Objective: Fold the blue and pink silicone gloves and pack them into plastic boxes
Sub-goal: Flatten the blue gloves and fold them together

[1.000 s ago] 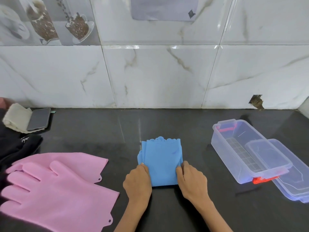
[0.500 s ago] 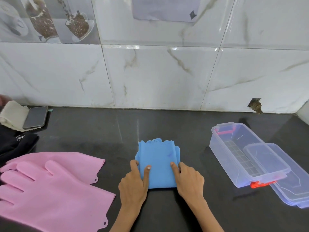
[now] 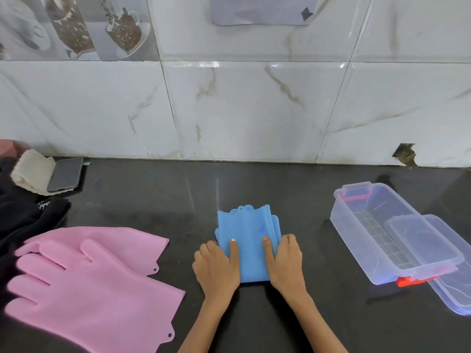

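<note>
The folded blue silicone gloves (image 3: 248, 233) lie as a small stack in the middle of the black counter (image 3: 153, 205). My left hand (image 3: 216, 266) grips their near left edge with the thumb pressed on top. My right hand (image 3: 285, 261) holds the near right edge the same way. Two pink silicone gloves (image 3: 91, 284) lie flat and overlapping at the near left. An open clear plastic box (image 3: 369, 240) with red clips stands at the right, a clear lid (image 3: 423, 240) resting across its near end. A second clear piece (image 3: 456, 289) lies under it at the far right.
A phone (image 3: 65, 174) rests on a beige cloth (image 3: 33, 171) at the back left, beside dark fabric (image 3: 23, 217). A marble-tiled wall (image 3: 254, 110) bounds the counter behind.
Both hands shifted from the sides of the blue stack onto it, thumbs now pressing on top. The stack stays in place.
</note>
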Action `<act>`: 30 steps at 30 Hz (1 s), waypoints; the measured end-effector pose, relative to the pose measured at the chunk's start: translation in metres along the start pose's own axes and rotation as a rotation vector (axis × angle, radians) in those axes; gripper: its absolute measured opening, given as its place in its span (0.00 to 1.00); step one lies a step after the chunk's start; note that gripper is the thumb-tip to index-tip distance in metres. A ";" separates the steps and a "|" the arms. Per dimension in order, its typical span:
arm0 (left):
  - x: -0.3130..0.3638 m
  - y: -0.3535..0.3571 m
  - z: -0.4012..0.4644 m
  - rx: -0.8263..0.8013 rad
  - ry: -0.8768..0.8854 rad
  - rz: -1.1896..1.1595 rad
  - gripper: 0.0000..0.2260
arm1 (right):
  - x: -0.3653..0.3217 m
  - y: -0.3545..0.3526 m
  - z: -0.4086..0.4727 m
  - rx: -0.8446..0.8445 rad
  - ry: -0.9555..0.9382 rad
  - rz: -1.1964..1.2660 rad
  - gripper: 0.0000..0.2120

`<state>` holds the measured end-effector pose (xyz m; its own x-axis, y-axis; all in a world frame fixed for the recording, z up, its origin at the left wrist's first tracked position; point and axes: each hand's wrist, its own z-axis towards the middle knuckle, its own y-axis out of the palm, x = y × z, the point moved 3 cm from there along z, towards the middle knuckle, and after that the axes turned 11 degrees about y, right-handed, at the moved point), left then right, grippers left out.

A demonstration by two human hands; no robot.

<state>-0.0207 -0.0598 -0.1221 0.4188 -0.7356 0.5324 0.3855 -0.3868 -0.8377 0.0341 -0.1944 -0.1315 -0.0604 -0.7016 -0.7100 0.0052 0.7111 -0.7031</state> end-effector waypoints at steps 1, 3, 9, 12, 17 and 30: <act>0.003 0.001 0.000 0.014 0.006 -0.108 0.15 | -0.002 0.001 -0.001 -0.081 0.023 0.183 0.13; 0.003 0.003 -0.002 0.007 0.008 -0.381 0.12 | -0.004 0.001 -0.005 -0.232 0.102 0.463 0.10; -0.026 -0.009 0.002 -0.221 -0.346 -1.032 0.13 | 0.009 0.004 -0.015 -0.620 0.469 0.937 0.12; -0.037 -0.013 -0.003 -0.357 -0.402 -1.085 0.17 | 0.012 0.003 -0.026 -0.733 0.521 1.031 0.16; -0.044 -0.016 -0.019 -0.376 -0.429 -1.241 0.13 | 0.014 -0.001 -0.033 -0.793 0.474 1.041 0.18; -0.015 -0.020 -0.034 -0.223 -0.407 -1.373 0.15 | 0.004 -0.034 -0.031 -0.689 0.299 0.970 0.17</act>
<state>-0.0625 -0.0595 -0.1174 0.0459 0.4710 0.8809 0.5494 -0.7484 0.3716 0.0025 -0.2196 -0.1089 -0.5525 0.1062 -0.8267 -0.3473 0.8723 0.3441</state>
